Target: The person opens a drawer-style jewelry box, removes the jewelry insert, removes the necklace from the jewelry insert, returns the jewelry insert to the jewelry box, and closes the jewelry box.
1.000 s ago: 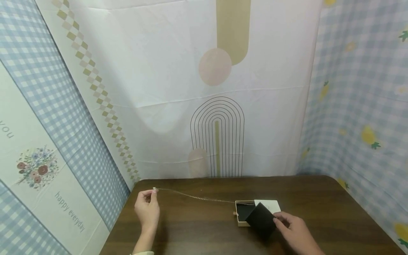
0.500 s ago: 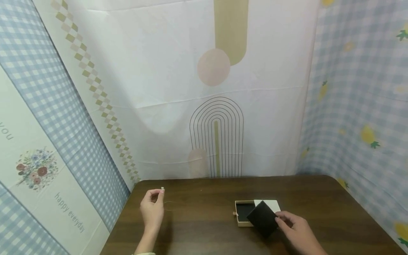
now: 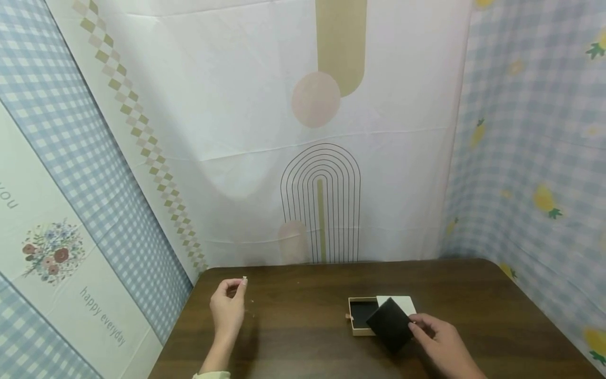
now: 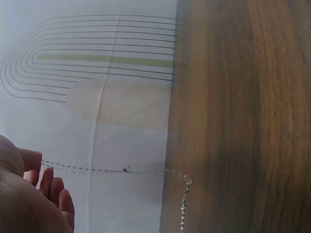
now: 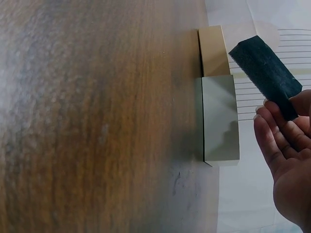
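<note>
Box (image 3: pixel 363 332) partly behind black cloth (image 3: pixel 390 325)

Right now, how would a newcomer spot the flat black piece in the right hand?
On the brown table sits a pale box, drawer partly out. Beside it, the right hand pinches the flat black piece by one corner. Unlike the drawer's black interior, it is held diagonally, clear of the table.

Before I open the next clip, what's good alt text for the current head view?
A person's left hand pinches a thin chain, barely visible here, while the right hand holds a flat black square partly hiding a small, slid-open box on a brown table. Patterned cloths hang behind.
</note>
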Available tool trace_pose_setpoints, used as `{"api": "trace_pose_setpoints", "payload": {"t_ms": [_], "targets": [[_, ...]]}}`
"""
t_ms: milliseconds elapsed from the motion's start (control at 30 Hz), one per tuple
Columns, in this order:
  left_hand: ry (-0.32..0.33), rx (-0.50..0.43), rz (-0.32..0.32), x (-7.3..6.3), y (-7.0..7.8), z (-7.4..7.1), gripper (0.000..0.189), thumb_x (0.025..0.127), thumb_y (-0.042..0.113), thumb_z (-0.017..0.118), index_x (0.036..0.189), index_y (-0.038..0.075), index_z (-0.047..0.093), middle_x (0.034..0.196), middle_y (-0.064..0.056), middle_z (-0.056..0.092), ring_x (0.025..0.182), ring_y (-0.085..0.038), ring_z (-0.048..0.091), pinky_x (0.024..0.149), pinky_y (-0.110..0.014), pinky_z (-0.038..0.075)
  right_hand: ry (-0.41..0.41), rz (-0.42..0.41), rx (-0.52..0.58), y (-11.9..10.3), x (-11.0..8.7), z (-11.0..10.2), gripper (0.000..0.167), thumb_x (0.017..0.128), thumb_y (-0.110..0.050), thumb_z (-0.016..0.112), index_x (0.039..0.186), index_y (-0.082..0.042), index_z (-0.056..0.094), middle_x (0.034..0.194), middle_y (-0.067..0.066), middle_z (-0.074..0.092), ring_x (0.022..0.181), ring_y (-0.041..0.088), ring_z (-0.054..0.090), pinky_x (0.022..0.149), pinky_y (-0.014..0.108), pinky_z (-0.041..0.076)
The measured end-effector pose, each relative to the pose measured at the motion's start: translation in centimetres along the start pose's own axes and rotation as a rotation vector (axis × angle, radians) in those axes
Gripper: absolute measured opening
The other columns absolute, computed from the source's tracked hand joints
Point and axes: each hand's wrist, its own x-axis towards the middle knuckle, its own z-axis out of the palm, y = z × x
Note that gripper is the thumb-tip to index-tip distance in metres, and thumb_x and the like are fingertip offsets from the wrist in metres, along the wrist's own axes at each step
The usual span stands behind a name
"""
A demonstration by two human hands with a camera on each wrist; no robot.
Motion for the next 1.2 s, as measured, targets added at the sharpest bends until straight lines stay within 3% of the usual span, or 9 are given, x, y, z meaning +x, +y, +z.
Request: {"api": "trace_pose_setpoints", "payload": {"t_ms": [367, 700, 967, 1200], "targets": [[-0.008, 0.086, 0.030, 0.3, -1.0, -0.3, 0.011, 0.098, 0.018, 0.078, 0.098, 0.007, 0.078, 0.106, -0.013, 0.078, 0.093, -0.019, 0.072, 0.074, -0.017, 0.052, -0.035, 0.037, -0.002, -0.3, 0.3, 0.1, 0.028, 0.104, -0.025, 0.071, 0.125, -0.007, 0.075, 0.100, -0.001, 0.080, 0.082, 0.000, 0.064, 0.072, 0.022, 0.055], [-0.024, 0.157, 0.035, 0.1, -2.3, -0.6, 0.007, 0.096, 0.016, 0.079, 0.094, 0.009, 0.078, 0.102, -0.011, 0.076, 0.089, -0.018, 0.070, 0.076, -0.021, 0.051, -0.007, 0.005, 0.020, -0.3, 0.4, 0.6, 0.024, 0.103, -0.023, 0.071, 0.122, -0.007, 0.076, 0.097, -0.002, 0.080, 0.081, 0.000, 0.067, 0.072, 0.022, 0.056], [-0.111, 0.204, -0.038, 0.3, -3.3, -0.9, 0.012, 0.097, 0.019, 0.078, 0.097, 0.007, 0.079, 0.092, -0.009, 0.079, 0.080, -0.010, 0.063, 0.072, -0.024, 0.048, -0.001, -0.009, 0.040, -0.4, 0.4, 1.0, 0.022, 0.103, -0.020, 0.072, 0.120, -0.007, 0.076, 0.097, -0.001, 0.080, 0.080, 0.001, 0.069, 0.073, 0.022, 0.058], [-0.153, 0.211, -0.114, 0.6, -4.7, -1.3, 0.015, 0.097, 0.021, 0.077, 0.097, 0.007, 0.080, 0.095, -0.010, 0.080, 0.087, -0.018, 0.068, 0.077, -0.029, 0.049, -0.074, 0.052, 0.081, -0.4, 0.7, 0.8, 0.032, 0.105, -0.023, 0.069, 0.128, -0.002, 0.072, 0.102, 0.002, 0.080, 0.083, 0.005, 0.071, 0.073, 0.022, 0.060]]}}
